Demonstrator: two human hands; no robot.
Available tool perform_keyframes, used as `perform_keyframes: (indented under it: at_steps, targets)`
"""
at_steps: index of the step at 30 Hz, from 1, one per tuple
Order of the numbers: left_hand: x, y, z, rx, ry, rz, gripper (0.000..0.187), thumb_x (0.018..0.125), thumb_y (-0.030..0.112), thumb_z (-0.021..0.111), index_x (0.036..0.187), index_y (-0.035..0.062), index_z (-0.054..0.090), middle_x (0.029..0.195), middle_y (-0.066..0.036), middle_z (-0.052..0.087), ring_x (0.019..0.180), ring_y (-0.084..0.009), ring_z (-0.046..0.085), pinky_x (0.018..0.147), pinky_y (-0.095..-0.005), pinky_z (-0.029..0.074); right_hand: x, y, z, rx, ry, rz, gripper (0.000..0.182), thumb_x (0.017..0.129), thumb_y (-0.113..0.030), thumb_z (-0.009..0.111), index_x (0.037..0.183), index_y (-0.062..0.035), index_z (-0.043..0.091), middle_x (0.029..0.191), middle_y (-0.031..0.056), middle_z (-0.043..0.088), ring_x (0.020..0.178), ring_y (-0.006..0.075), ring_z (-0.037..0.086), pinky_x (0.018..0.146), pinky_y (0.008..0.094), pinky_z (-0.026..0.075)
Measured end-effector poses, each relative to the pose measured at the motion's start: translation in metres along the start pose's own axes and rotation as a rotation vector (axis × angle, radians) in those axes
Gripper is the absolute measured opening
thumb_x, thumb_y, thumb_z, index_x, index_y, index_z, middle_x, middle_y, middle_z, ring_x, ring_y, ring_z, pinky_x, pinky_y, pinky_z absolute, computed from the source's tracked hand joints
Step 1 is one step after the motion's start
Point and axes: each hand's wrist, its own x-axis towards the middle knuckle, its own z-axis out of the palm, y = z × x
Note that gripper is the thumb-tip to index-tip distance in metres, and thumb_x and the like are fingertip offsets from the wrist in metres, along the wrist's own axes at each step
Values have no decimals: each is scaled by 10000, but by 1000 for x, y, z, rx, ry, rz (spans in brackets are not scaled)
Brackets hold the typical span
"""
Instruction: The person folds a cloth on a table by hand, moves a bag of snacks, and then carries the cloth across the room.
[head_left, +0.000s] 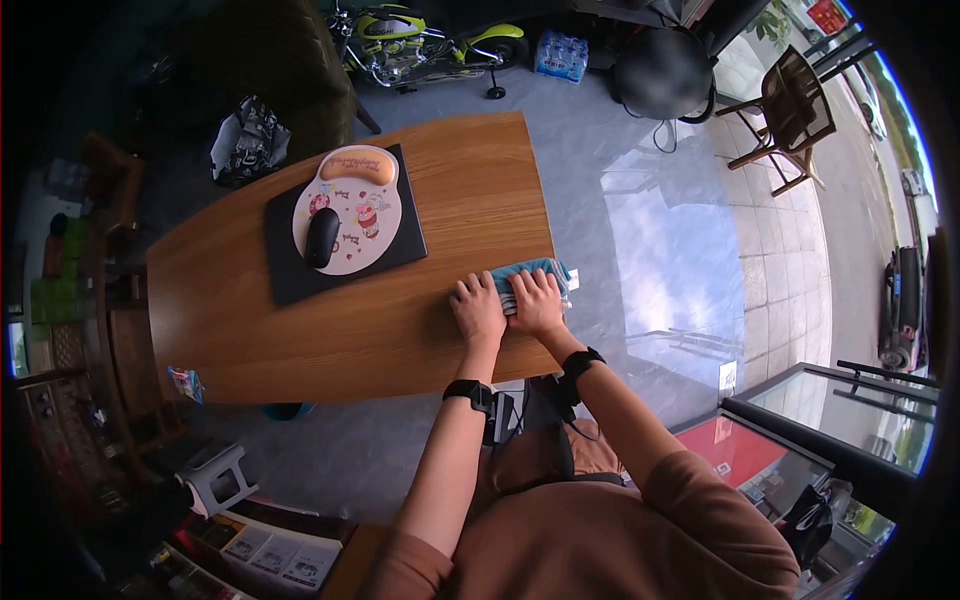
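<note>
A folded teal and grey cloth [515,270] with a white tag lies at the near right corner of the wooden table [390,330]. My left hand [480,310] is at the cloth's left end, its fingers bent down and gripping that edge. Over the middle and right part, my right hand [538,303] has its fingers curled on the fabric. The two hands are side by side, thumbs close together. The cloth's underside and the part beneath my palms are hidden.
On the table, a black pad [415,220] carries a round mouse pad [345,215] and a black mouse [322,238]. A small colourful packet [186,383] sits at the near left corner. Beyond stand a toy motorcycle [400,50], bottled water [562,57] and a chair [795,110].
</note>
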Motion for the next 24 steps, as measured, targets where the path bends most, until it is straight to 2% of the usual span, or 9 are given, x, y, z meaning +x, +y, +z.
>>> perform_keyframes:
  at_steps: [2, 7, 10, 14, 16, 20, 22, 24]
  targets:
    - [-32, -3, -4, -21, -123, 51, 383, 678, 157, 613, 1020, 76, 461, 992, -103, 502, 953, -278, 487, 751, -406, 436, -32, -15, -8, -44, -6, 14, 455, 466, -268, 602, 871, -70, 537, 777, 65, 513, 726, 246, 475, 623, 348, 346]
    - [-88, -12, 0, -23, -114, 114, 395, 664, 156, 624, 1014, 74, 461, 979, -109, 502, 952, -287, 487, 741, -401, 442, -86, -48, -24, -39, -44, 94, 477, 467, -280, 616, 886, -66, 539, 792, 70, 511, 742, 251, 473, 650, 349, 348]
    - [-104, -15, 0, -50, -121, 84, 393, 685, 163, 604, 1044, 74, 469, 986, -105, 506, 977, -288, 488, 728, -395, 452, -94, -52, -26, -33, -79, 92, 480, 478, -289, 623, 892, -63, 539, 800, 75, 509, 758, 255, 473, 671, 350, 349]
    - [-103, -14, 8, -51, -81, 75, 366, 704, 173, 584, 1041, 78, 479, 977, -100, 508, 958, -280, 494, 724, -395, 450, -93, -51, -28, -39, -84, 52, 484, 479, -285, 622, 900, -62, 539, 803, 76, 507, 756, 253, 475, 668, 349, 348]
    - [-101, -14, 9, -8, 16, 85, 157, 785, 187, 485, 921, 110, 502, 910, -67, 530, 900, -238, 515, 681, -370, 438, -93, -50, -26, -49, -80, 42, 488, 476, -289, 622, 900, -61, 541, 801, 80, 507, 754, 254, 476, 666, 348, 349]
    - [-87, -10, 7, -2, -26, 78, 155, 783, 188, 484, 918, 113, 502, 900, -66, 530, 897, -236, 516, 687, -376, 436, -83, -44, -24, -64, -75, 37, 474, 462, -275, 616, 886, -73, 552, 831, 75, 534, 772, 241, 495, 674, 335, 369]
    - [-74, -10, 6, -39, -86, 48, 249, 747, 181, 529, 978, 92, 504, 942, -88, 521, 927, -265, 503, 715, -397, 441, -71, -37, -20, -60, -81, 30, 466, 470, -276, 612, 887, -74, 554, 831, 75, 535, 773, 239, 496, 674, 333, 369]
    - [-56, -10, 5, -35, -85, 41, 249, 750, 181, 526, 982, 92, 507, 947, -88, 523, 927, -264, 503, 715, -398, 440, -52, -28, -15, -59, -75, 5, 444, 489, -276, 602, 884, -79, 555, 820, 74, 532, 772, 235, 496, 675, 329, 370]
